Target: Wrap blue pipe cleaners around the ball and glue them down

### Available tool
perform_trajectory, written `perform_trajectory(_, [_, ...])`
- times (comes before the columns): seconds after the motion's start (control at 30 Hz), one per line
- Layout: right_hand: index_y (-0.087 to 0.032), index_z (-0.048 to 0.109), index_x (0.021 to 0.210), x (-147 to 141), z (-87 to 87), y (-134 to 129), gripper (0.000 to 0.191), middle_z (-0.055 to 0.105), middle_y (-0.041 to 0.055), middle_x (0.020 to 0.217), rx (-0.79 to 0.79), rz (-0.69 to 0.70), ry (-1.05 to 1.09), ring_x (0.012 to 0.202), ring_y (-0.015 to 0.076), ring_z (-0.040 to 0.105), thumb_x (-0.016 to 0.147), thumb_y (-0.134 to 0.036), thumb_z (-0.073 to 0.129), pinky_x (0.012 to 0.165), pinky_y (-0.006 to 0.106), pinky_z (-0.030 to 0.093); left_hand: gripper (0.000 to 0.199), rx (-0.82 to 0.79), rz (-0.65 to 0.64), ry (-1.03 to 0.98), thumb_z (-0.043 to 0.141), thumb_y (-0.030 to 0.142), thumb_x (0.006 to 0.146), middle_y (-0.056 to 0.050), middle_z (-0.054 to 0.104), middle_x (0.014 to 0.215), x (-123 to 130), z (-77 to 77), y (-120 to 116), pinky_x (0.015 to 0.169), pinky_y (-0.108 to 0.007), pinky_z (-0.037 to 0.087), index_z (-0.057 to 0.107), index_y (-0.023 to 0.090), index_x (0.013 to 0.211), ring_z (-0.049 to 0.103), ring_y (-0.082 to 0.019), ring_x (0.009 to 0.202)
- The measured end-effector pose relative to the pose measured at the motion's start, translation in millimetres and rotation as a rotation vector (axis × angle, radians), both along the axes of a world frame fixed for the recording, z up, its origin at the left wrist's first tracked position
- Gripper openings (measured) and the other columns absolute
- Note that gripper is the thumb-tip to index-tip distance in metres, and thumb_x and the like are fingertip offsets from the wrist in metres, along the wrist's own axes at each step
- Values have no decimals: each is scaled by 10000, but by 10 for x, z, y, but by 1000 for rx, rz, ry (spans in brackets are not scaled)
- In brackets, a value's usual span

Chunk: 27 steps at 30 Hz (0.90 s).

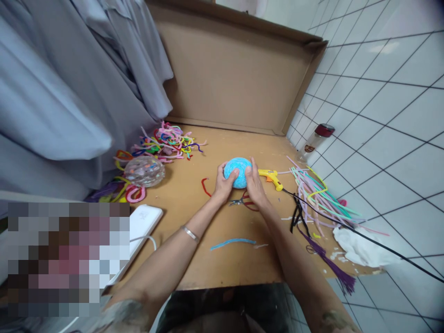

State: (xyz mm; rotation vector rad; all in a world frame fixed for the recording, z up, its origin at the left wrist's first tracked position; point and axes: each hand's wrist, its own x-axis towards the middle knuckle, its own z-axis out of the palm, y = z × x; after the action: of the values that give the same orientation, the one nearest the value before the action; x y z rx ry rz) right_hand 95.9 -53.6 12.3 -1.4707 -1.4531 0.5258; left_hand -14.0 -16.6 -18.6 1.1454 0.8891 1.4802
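Observation:
A round blue coiled piece (pixel 238 172) is held over the middle of the table between both hands. My left hand (pixel 225 183) grips its left side, with the thumb on its face. On the right side, my right hand (pixel 255 184) holds the edge, thumb also on the face. Red-handled pliers (pixel 237 202) lie just below, partly hidden by my right hand. A yellow glue gun (pixel 271 178) rests right of my right hand. One blue strip (pixel 233 242) lies nearer the table's front edge, and a red strip (pixel 205 186) lies left of my left hand.
Colourful pipe cleaners (pixel 169 141) pile up at the back left beside a clear ball (pixel 144 171). More strips (pixel 312 194), a black cable, purple tassel (pixel 329 266) and white tissue (pixel 360 245) lie right. A bottle (pixel 314 143) stands by the tiled wall; cardboard (pixel 236 69) stands behind.

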Motion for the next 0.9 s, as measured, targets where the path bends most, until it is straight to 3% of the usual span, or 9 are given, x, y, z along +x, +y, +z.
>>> perform_trajectory(0.13, [-315, 372, 1456, -24, 117, -105, 633, 251, 96, 1577, 148, -138, -226, 1469, 350, 134, 916, -635, 287, 1104, 698, 79, 692, -16, 71, 108, 762, 455, 630, -110, 590, 1205, -57, 48, 3, 950, -348, 479, 485, 169, 1197, 591, -223, 1059])
perform_trajectory(0.33, [-325, 668, 1177, -32, 235, -241, 446, 269, -1, 1560, 458, -207, -392, 1449, 314, 174, 953, -493, 321, 1144, 613, 109, 581, -89, 130, 296, 755, 453, 643, -84, 664, 1101, -146, 108, 52, 929, -367, 489, 574, 191, 1129, 628, -238, 1004])
perform_trajectory(0.53, [-326, 709, 1075, -28, 51, -162, 399, 445, 22, 1458, 376, -174, -444, 1409, 294, 267, 953, -455, 353, 1137, 601, 113, 561, -138, 96, 410, 732, 480, 668, -88, 695, 1081, -129, 154, 81, 881, -361, 503, 596, 190, 1129, 651, -249, 976])
perform_trajectory(0.63, [-300, 729, 1020, -15, 34, -140, 443, 460, 37, 1448, 354, -156, -442, 1404, 296, 276, 967, -449, 315, 1138, 588, 96, 552, -155, 95, 512, 733, 515, 659, -81, 708, 1051, -155, 184, 86, 876, -374, 494, 616, 216, 1108, 651, -275, 990])
perform_trajectory(0.8, [-341, 579, 1306, 4, 115, -156, 470, 334, 27, 1537, 410, -154, -417, 1434, 301, 215, 956, -496, 307, 1141, 585, 81, 484, -141, 44, 467, 663, 539, 715, -78, 710, 1045, -209, 176, 106, 891, -386, 483, 627, 222, 1079, 653, -270, 985])
perform_trajectory(0.9, [-364, 594, 1282, 1, 115, -127, 453, 391, 12, 1505, 342, -93, -440, 1440, 303, 199, 952, -509, 320, 1138, 606, 57, 477, -102, 16, 353, 667, 475, 713, -79, 704, 1052, -195, 144, 113, 862, -360, 501, 613, 201, 1099, 653, -244, 958])
